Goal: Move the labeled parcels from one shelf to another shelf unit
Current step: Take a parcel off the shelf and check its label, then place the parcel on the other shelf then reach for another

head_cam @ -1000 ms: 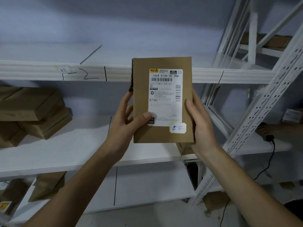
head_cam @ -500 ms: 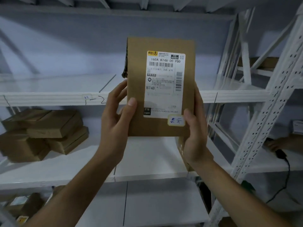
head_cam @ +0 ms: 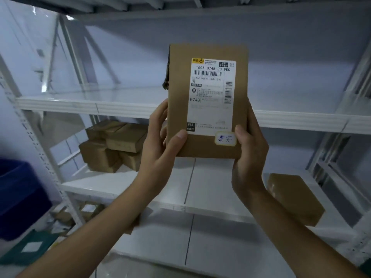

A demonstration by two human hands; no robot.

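I hold a flat brown cardboard parcel (head_cam: 178, 101) upright in front of me, its white shipping label facing me. My left hand (head_cam: 160, 149) grips its lower left edge, thumb on the front. My right hand (head_cam: 250, 157) grips the lower right edge, thumb beside a small handwritten sticker. Behind the parcel runs an upper white shelf (head_cam: 112, 103) of a metal shelf unit. Below it is a middle shelf (head_cam: 200, 183).
A stack of brown boxes (head_cam: 112, 147) sits at the left of the middle shelf. One brown box (head_cam: 295, 199) lies at its right. White perforated uprights (head_cam: 40, 153) frame the unit. A blue bin (head_cam: 18, 197) stands at the far left, with loose packets low down beside it.
The view has swung left and upward along the shelving. The parcel stays in both hands and sits higher against the upper shelf. The right-hand diagonal frame has gone out of view.
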